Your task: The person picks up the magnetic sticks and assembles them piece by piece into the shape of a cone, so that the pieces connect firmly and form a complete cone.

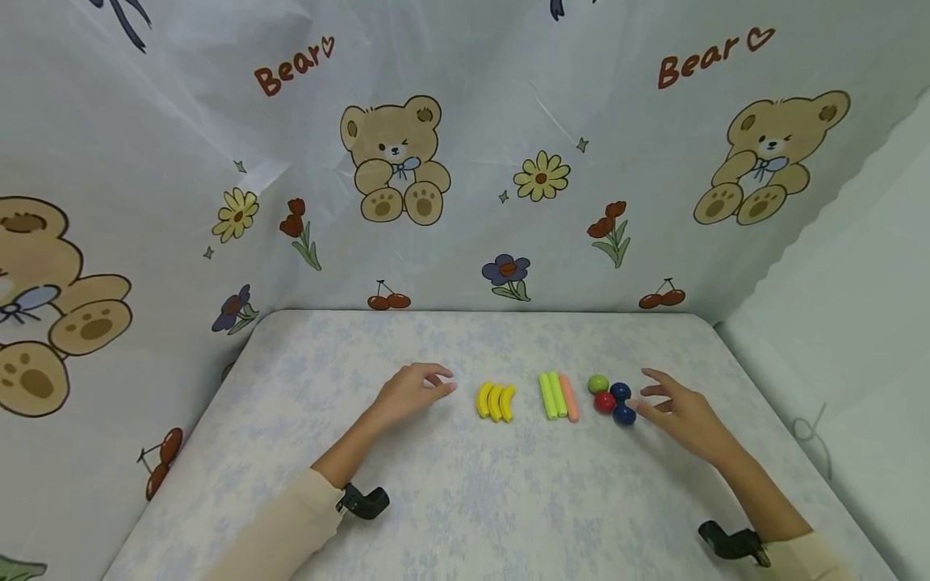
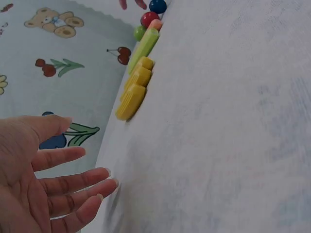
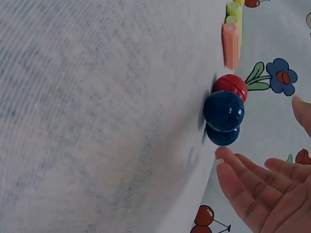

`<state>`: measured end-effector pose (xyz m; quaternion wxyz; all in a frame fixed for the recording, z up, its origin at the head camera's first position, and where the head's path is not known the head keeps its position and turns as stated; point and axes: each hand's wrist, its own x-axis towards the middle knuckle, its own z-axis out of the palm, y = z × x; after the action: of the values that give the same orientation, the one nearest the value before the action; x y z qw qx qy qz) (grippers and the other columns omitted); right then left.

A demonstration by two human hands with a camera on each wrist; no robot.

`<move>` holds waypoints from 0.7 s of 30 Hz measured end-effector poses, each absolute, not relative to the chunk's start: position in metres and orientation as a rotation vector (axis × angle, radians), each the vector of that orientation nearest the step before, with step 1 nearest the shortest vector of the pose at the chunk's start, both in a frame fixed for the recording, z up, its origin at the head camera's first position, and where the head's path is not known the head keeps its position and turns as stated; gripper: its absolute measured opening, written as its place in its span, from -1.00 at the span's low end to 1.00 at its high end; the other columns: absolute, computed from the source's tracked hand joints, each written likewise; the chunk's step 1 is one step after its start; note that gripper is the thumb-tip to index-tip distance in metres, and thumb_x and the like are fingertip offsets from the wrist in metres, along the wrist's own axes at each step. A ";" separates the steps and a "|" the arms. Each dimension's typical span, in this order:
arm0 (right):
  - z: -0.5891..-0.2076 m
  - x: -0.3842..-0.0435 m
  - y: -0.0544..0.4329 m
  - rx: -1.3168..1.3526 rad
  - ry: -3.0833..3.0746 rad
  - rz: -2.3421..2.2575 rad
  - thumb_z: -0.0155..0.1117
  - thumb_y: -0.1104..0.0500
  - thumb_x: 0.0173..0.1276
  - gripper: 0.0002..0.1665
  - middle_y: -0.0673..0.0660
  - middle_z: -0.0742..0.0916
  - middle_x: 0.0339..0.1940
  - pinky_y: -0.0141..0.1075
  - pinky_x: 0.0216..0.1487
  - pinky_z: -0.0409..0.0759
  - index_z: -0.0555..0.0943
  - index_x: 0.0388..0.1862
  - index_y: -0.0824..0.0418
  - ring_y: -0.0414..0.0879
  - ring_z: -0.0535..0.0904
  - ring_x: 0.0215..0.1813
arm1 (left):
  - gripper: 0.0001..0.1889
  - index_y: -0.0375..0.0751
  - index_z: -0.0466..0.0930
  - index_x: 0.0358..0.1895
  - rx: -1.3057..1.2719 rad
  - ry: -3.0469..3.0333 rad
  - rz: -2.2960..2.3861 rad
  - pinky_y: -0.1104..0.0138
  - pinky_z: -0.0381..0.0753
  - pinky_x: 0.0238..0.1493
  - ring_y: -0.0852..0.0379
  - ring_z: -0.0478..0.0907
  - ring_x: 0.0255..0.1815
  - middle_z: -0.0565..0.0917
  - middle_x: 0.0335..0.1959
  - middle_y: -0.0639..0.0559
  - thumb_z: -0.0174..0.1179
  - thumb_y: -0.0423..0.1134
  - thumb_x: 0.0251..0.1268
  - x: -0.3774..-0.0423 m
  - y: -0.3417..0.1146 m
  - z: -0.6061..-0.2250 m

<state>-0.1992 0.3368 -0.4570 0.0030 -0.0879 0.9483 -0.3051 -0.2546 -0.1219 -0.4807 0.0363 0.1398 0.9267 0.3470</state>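
Three small yellow toy bananas (image 1: 496,402) lie side by side on the table. My left hand (image 1: 414,393) is to their left, apart from them, its fingers loosely spread and holding nothing. Right of the bananas lie two light green sticks (image 1: 552,395) and one salmon-orange stick (image 1: 569,398), close together. Beyond them sits a cluster of shiny balls: a green ball (image 1: 598,384), a red ball (image 1: 604,403) and two dark blue balls (image 3: 224,111). My right hand (image 1: 679,413) is just right of the cluster, fingertips close to the blue balls, fingers relaxed and holding nothing.
The table (image 1: 450,500) wears a pale blue-and-white mottled cover. Behind it hangs a grey cloth (image 1: 465,48) printed with bears, flowers and cherries. A white wall (image 1: 857,323) rises at the right. Each wrist carries a black camera, one at the left sleeve (image 1: 291,524).
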 end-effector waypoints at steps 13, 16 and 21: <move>-0.464 -0.198 0.330 -0.218 2.893 -0.957 0.49 -0.04 0.31 -0.39 0.15 0.73 -0.26 -0.25 -0.35 0.69 0.59 0.08 0.41 -0.02 0.69 -0.25 | -0.68 -0.19 0.70 0.13 0.489 2.645 1.171 0.32 0.56 -0.58 0.01 0.64 -0.52 0.67 -0.33 0.03 0.31 -0.14 0.41 -0.265 -0.082 -0.481; -0.467 -0.200 0.331 -0.204 2.854 -0.965 0.51 -0.03 0.30 -0.43 0.13 0.72 -0.28 -0.29 -0.38 0.68 0.62 0.04 0.39 -0.07 0.67 -0.30 | -0.67 -0.21 0.69 0.14 0.484 2.620 1.172 0.33 0.54 -0.60 0.00 0.63 -0.57 0.65 -0.39 0.04 0.33 -0.15 0.40 -0.267 -0.076 -0.482; -0.469 -0.202 0.332 -0.199 2.839 -0.957 0.50 -0.04 0.30 -0.40 0.13 0.73 -0.30 -0.28 -0.43 0.67 0.62 0.04 0.42 -0.11 0.66 -0.38 | -0.64 -0.21 0.69 0.13 0.436 2.619 1.145 0.36 0.52 -0.64 0.10 0.55 -0.67 0.61 -0.44 0.03 0.37 -0.13 0.36 -0.269 -0.068 -0.486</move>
<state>-0.2021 0.3316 -0.4688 0.0695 -0.0660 0.9432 -0.3180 -0.2692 -0.0678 -0.4861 0.1246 0.1495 0.8987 0.3930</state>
